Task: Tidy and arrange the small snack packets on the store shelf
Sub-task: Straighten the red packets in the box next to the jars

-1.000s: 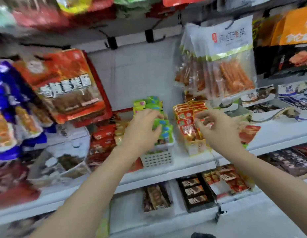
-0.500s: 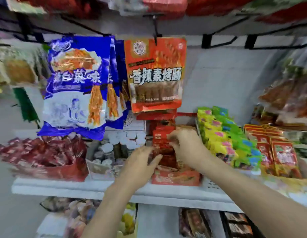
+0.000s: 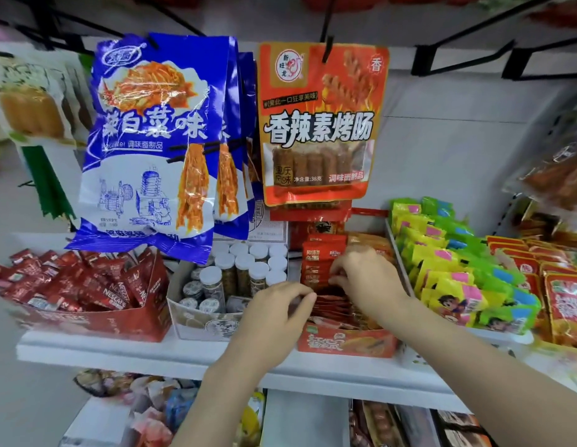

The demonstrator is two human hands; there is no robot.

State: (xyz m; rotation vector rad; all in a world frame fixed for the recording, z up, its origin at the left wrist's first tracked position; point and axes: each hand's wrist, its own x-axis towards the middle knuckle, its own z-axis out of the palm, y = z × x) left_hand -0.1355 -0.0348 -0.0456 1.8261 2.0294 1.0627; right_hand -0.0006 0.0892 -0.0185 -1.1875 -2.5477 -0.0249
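Red packets (image 3: 322, 266) stand in rows inside the red box (image 3: 345, 343) at the shelf (image 3: 151, 356) front edge. Right hand (image 3: 364, 279) sits over the box, fingers curled onto packet tops, pinching them. Left hand (image 3: 274, 314) at the box's left side, fingertips bent against the front packets; grip on them cannot be told. Left of box: jars (image 3: 245, 269) in a white carton. Right of box: yellow-green packets (image 3: 455, 262). Orange bag (image 3: 322, 124) hangs above the box.
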